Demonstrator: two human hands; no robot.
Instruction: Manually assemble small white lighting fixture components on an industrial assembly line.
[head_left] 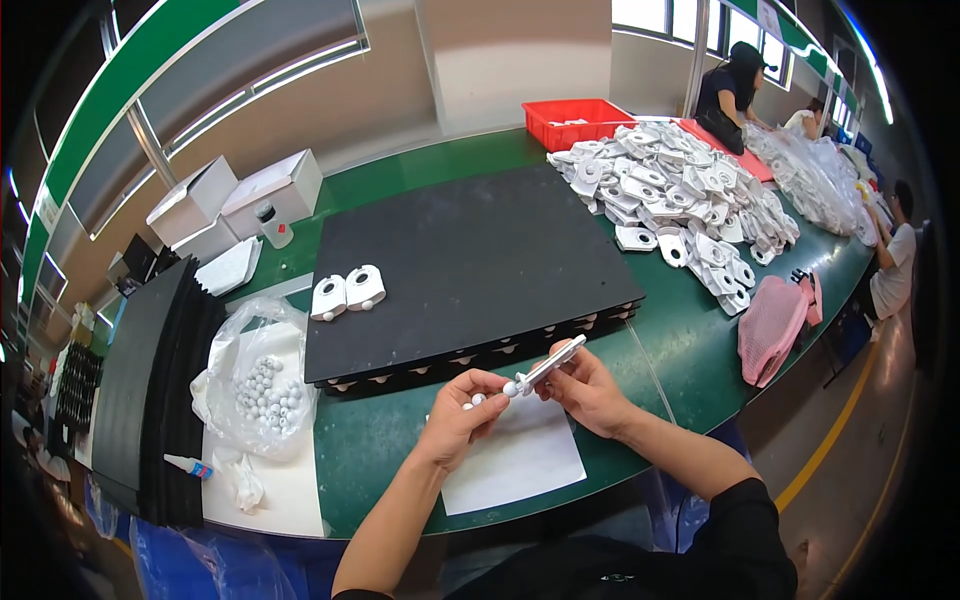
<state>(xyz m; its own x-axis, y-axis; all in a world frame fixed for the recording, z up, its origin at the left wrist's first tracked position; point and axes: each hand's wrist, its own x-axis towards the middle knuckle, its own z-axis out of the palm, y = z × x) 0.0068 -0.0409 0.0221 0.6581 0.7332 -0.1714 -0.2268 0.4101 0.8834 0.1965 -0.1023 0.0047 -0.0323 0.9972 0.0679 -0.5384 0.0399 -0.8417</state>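
Observation:
My left hand (455,420) pinches a small white ball (511,389) between thumb and fingertips. More white balls (475,400) show in its curled fingers. A flat white plastic part (555,362), seen nearly edge-on, is gripped by my right hand (592,395). The ball is at the part's lower left end; whether it is joined on cannot be made out. Below both hands a white paper sheet (520,465) lies on the green table. Two finished-looking white parts with round dark holes (347,290) lie side by side on the black board (460,250).
Left are a plastic bag of white balls (265,390), a glue bottle (188,465) and stacked black boards (150,380). A heap of white parts (680,190), a red bin (575,122) and a pink mesh bag (772,325) are right. People sit beyond.

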